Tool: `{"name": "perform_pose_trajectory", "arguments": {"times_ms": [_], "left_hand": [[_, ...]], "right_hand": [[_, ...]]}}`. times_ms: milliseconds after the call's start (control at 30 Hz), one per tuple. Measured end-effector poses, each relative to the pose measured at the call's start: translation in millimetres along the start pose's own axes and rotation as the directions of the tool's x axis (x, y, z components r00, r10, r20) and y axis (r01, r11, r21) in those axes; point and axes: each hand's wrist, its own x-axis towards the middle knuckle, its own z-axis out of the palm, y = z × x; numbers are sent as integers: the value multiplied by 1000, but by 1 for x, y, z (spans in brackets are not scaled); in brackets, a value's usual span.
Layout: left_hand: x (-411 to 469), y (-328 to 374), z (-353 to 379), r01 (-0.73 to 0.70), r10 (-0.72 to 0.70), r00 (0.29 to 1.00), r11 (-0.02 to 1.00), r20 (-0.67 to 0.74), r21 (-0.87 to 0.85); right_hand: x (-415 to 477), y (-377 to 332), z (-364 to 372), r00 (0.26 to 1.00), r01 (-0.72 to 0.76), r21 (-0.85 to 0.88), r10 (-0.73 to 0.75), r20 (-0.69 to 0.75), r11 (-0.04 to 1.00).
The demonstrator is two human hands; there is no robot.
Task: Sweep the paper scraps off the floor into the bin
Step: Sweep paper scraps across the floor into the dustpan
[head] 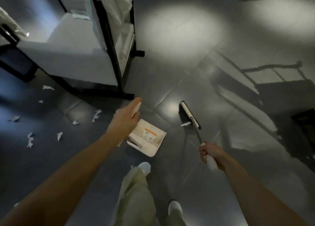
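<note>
Two closed grips: left hand (125, 118) holds white plastic dustpan (150, 141), right hand (210, 153) the broom (190, 115); jagged paper scraps (97, 115) strew glossy floor (179, 29).

Dustpan (150, 138) on the floor (187, 183) at centre, just ahead of the forward foot (144, 167). Left grip (126, 118) on top of its upright handle. Broom head (190, 115) right of the dustpan, apart from it. Right grip (210, 153) on the broom handle's near end. One paper scrap (185, 123) just beside the head, between head and dustpan. Other scraps (97, 115) scattered on the floor to the left. Armchair (76, 55) behind them, cloth (110, 7) draped over its back.
</note>
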Motion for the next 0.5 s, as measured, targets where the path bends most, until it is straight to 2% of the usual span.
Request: {"name": "perform_pose_trajectory", "arguments": {"times_ms": [133, 267, 400, 500], "left_hand": [[-54, 1, 16, 99, -101, 993, 994, -54, -46], [-116, -4, 21, 139, -138, 987, 990, -77, 0], [-181, -27, 18, 250, -253, 960, 967, -122, -40], [-233, -53, 10, 348, -359, 910, 934, -207, -85]], "right_hand": [[-4, 35, -6, 993, -35, -112, 47, 107, 993], [-15, 63, 12, 976, -48, -193, 87, 199, 980], [-38, 78, 56, 942, -23, -355, 139, 306, 935], [-66, 94, 102, 890, -44, -387, 212, 404, 921]]}}
